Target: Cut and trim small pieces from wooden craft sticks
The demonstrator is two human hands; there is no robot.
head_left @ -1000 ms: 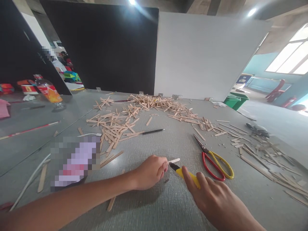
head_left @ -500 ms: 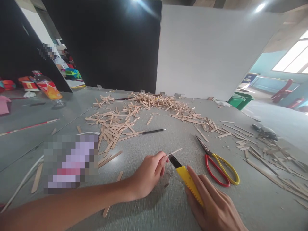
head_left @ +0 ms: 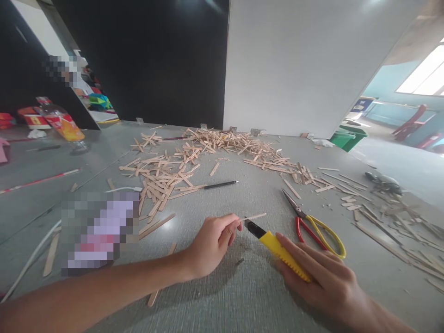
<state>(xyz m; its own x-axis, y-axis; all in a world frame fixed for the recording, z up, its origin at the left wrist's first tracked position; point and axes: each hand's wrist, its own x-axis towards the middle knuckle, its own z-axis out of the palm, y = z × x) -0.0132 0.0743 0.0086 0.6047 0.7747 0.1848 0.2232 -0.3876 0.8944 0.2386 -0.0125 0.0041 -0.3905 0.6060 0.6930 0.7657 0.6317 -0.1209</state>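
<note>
My left hand (head_left: 213, 243) pinches a thin wooden stick (head_left: 255, 216) just above the grey table (head_left: 222, 296), its free end pointing right. My right hand (head_left: 324, 280) grips a yellow utility knife (head_left: 282, 252), whose black tip sits just below the stick near my left fingers. Both hands are closed on what they hold. Red and yellow scissors (head_left: 314, 224) lie just right of the knife, blades pointing away.
A wide heap of wooden sticks (head_left: 194, 157) spreads across the far middle of the table, with a black pencil (head_left: 220, 185) in front of it. Stick offcuts (head_left: 388, 212) litter the right side. A blurred-out object (head_left: 99, 229) lies at left. Black and white boards stand behind.
Over the last second the stick rose slightly off the table in my left hand. My right hand slid back down the knife, and the knife now lies at a flatter angle.
</note>
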